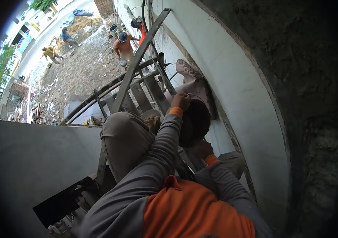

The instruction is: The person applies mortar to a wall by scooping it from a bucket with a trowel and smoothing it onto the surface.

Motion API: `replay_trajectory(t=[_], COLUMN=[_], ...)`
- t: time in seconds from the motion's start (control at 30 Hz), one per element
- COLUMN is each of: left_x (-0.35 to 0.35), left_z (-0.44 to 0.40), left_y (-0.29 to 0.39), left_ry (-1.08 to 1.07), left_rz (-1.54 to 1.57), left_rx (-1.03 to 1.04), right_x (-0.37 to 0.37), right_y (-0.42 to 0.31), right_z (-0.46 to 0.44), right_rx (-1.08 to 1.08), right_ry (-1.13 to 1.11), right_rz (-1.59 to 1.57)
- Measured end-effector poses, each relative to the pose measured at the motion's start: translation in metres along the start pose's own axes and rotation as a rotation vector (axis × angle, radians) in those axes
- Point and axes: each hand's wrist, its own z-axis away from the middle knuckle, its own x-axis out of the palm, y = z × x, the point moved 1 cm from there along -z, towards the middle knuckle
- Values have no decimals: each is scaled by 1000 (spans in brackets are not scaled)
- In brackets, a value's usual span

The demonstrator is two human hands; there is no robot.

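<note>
In the head view, a dark, round bucket (196, 123) is tilted in front of my body, its surface rough and crusted. My left hand (181, 101) is closed at its upper edge, where a thin wire handle (196, 96) shows. My right hand (203, 149) is closed against the bucket's lower edge, its fingers partly in shadow. Grey sleeves with orange cuffs cover both arms. Beyond the bucket, lumpy grey-brown material (188, 73) lies against the white wall (240, 71).
Beneath me are scaffold planks (152, 93); a long diagonal beam (139, 59) rises on the left. A drop opens to the ground with wire mesh (81, 59). Several people work below, including a person in an orange shirt (122, 47). Rough dark masonry (295, 51) curves along the right.
</note>
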Motion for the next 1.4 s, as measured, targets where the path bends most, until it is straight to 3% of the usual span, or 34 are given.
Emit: replay_trajectory(t=[0.07, 0.13, 0.2, 0.3, 0.4, 0.53, 0.67, 0.8, 0.83, 0.87, 0.93, 0.97, 1.0, 1.03, 1.1, 1.17, 1.23, 1.3, 1.4], left_x=[-1, -3, -6, -6, -14, -16, -5, 0, 3, -8, 16, 8, -5, -6, 3, 6, 8, 13, 19], left_z=[-3, -10, -15, -19, -16, -20, -33, -34, -37, -26, -46, -38, -22, -19, -22, -22, -19, -22, -25], left_y=[-4, -15, -24, -32, -27, -36, -54, -53, -56, -38, -68, -47, -24, -21, -28, -28, -25, -28, -25], left_ry=[49, 57, 43, 41, 50, 74, 126, 201, 189, 116, 147, 103, 55, 40, 125, 171, 174, 147, 144], left_rz=[-3, 16, 34, 44, 47, 64, -5, -68, -86, -111, -92, -54, -18, -27, -11, -6, -8, -31, -82], left_rx=[8, 4, -19, -20, 24, -2, 213, 391, 316, 367, 399, 249, 93, 86, 137, 141, 98, 98, 145], right_x=[26, -24, -4, -60, -86, -123, -170, -274, -291, -312, -363, -418, -438, -467, -519, -564, -605, -636, -682], right_y=[21, 3, 20, 15, 18, 9, 15, -3, 0, 2, -3, -36, -38, -49, -71, -79, -94, -102, -82], right_z=[7, 7, 13, 14, 17, 25, 39, 53, 60, 65, 77, 81, 87, 92, 106, 114, 126, 131, 134], right_rx=[-26, 33, 233, 165, 422, 439, 390, 196, 237, 144, -57, -258, -282, -288, -48, -188, -14, 19, 112], right_ry=[96, 17, 39, 4, -103, -78, 5, 55, 71, 123, 194, 188, 251, 282, 316, 415, 439, 587, 663], right_rz=[-14, 34, -145, -80, -231, -238, -167, -152, -120, -63, 36, 226, 271, 265, 157, 252, 184, 173, -130])
